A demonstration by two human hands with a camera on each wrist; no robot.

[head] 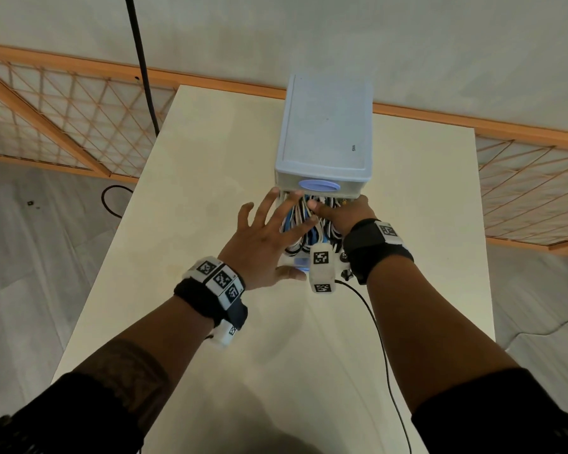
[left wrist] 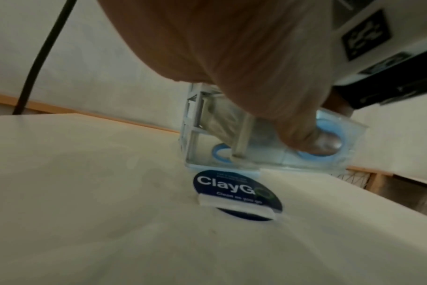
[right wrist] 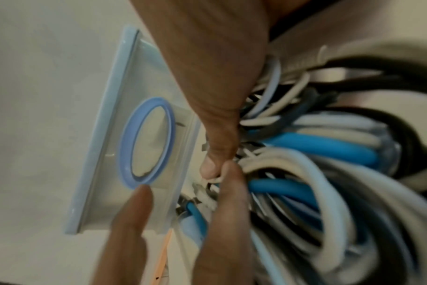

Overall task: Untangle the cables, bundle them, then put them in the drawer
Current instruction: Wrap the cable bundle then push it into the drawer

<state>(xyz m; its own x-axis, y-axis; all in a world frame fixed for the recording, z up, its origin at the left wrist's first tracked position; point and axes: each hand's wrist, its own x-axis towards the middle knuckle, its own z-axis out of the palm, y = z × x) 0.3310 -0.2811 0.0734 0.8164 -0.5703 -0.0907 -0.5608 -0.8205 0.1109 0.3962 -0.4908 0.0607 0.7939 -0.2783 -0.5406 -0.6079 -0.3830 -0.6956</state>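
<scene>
— Where does the pale blue plastic drawer unit (head: 325, 132) stand?
— On the cream wooden surface (head: 210, 178), toward its far edge.
— And the blue, white and black coiled cables (head: 312, 221)?
— In its pulled-out lower drawer (left wrist: 263, 154), under both hands, left hand (head: 269, 237) beside right hand (head: 345, 214).

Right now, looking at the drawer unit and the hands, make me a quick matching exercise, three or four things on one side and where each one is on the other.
Things:
1. cables
2. left hand
3. round sticker
4. upper drawer

Places:
A. flat on the table in front of the unit
B. pushed in, closed
C. piled in the pulled-out lower drawer
D. fingers spread over the cables

Pairs: 1-C, 2-D, 3-A, 4-B
</scene>
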